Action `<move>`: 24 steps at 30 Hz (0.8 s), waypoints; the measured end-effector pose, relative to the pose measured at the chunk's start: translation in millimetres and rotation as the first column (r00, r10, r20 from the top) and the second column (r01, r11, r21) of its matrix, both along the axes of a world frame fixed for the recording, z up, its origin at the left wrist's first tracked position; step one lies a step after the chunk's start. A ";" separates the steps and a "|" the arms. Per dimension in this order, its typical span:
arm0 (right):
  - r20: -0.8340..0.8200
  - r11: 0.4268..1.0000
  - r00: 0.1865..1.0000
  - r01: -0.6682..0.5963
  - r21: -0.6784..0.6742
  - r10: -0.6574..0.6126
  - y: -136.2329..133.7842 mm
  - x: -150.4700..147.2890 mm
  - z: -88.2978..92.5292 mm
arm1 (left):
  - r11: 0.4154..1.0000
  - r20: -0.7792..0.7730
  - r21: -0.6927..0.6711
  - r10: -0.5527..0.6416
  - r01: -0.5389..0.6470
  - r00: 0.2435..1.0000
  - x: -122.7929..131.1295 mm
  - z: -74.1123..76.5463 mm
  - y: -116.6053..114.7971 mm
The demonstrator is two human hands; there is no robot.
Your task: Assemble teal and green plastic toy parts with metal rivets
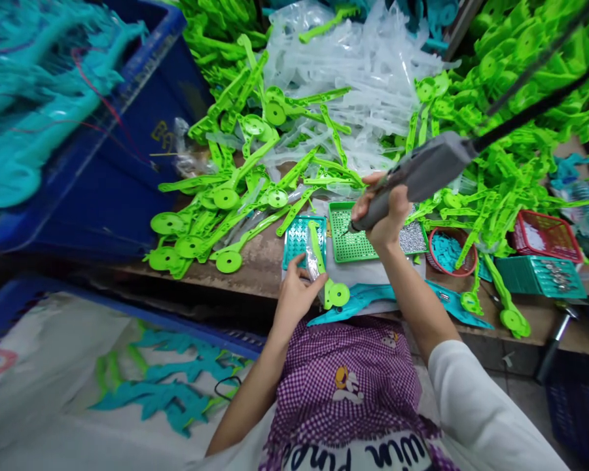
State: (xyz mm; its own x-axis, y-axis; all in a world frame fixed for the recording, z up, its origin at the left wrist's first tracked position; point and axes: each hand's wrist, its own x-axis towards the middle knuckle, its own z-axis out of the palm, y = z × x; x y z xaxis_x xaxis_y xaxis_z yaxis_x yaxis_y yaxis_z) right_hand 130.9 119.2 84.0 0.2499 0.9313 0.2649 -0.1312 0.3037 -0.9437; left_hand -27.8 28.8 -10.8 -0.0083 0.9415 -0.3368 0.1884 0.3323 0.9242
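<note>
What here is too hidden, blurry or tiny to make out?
Head view:
- screwdriver tip, in the right hand: too small to tell whether it touches the green tray.
- silver bits: tiny, partly behind that hand.
- green part: left hand fingers cover some of it.
- shirt lettering: cut by bottom edge.

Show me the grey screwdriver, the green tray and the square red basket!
grey screwdriver [425, 171]: head view, its thick body.
green tray [347, 243]: head view, its holed surface.
square red basket [563, 248]: head view, its front wall.
</note>
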 end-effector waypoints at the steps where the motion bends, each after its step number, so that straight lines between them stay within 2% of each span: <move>1: -0.027 0.998 0.998 -0.056 0.008 0.056 -8.0 -4.5 2.0 | 1.000 -0.003 0.002 0.013 -0.013 1.000 0.7 0.0 0.2; 3: -0.065 0.983 0.981 -0.184 0.015 0.184 -22.8 -15.7 -0.4 | 1.000 0.001 0.009 0.030 -0.030 1.000 1.6 -0.9 0.5; 5: -0.080 0.966 0.963 -0.259 0.002 0.259 -32.9 -26.1 -8.4 | 0.999 0.015 0.014 0.029 -0.029 0.999 1.8 -3.0 0.7; 9: -0.090 0.963 0.959 -0.270 -0.006 0.268 -38.0 -35.0 -21.1 | 0.999 0.018 0.033 0.011 -0.012 1.000 0.9 -7.5 0.8; 17: -0.068 0.942 0.951 -0.310 -0.127 0.303 -31.7 -39.4 -29.2 | 0.999 0.033 0.048 0.022 -0.023 0.999 0.1 -13.5 1.5; 24: 0.092 0.906 0.905 -0.401 -0.135 0.415 -29.6 -45.4 -40.7 | 0.999 0.008 0.052 -0.015 0.015 1.000 -0.4 -10.1 -0.5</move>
